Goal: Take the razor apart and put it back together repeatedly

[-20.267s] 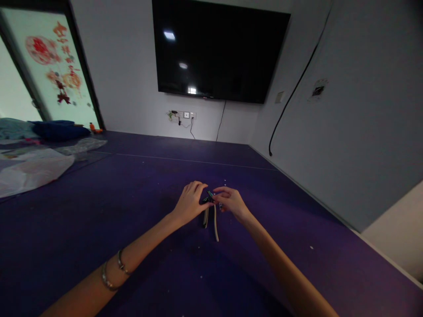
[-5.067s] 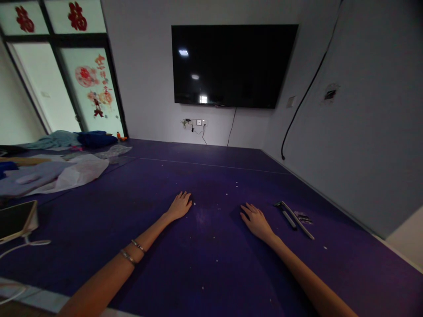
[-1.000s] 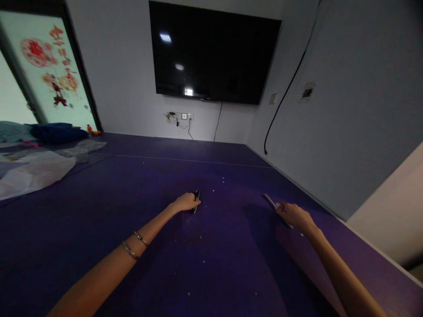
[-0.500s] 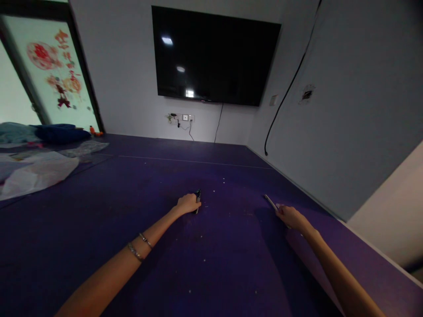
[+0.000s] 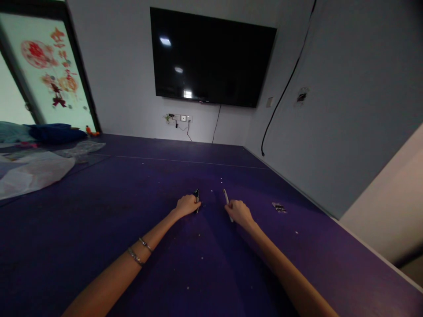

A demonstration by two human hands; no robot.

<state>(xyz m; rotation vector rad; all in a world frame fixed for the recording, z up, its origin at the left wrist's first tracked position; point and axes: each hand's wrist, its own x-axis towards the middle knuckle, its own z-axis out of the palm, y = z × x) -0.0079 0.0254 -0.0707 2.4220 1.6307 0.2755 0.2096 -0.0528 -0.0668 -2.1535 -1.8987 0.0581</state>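
My left hand [image 5: 187, 205] is closed around a small dark object with a pale edge [image 5: 197, 194], held upright low over the purple surface [image 5: 142, 229]. Most of that object is hidden by the fingers, so its kind cannot be made out. To its right, my right hand [image 5: 240, 212] grips a slim whitish pen-like stick [image 5: 226, 196], its far end pointing forward and slightly left. A gap separates the two hands. Small white specks lie on the surface around and in front of them. Right of my right hand is a small clear packet with dark slim pieces [image 5: 279, 207].
Crumpled clear plastic [image 5: 39, 171] and dark blue cloth [image 5: 56, 133] lie at the left. A television [image 5: 211, 57] hangs on the far wall above sockets [image 5: 183, 118]. One black cable [image 5: 280, 101] dangles along the right wall.
My right hand has moved left with the pale stick, coming close to my left hand, and the small packet now shows fully. My left hand stays nearly in place.
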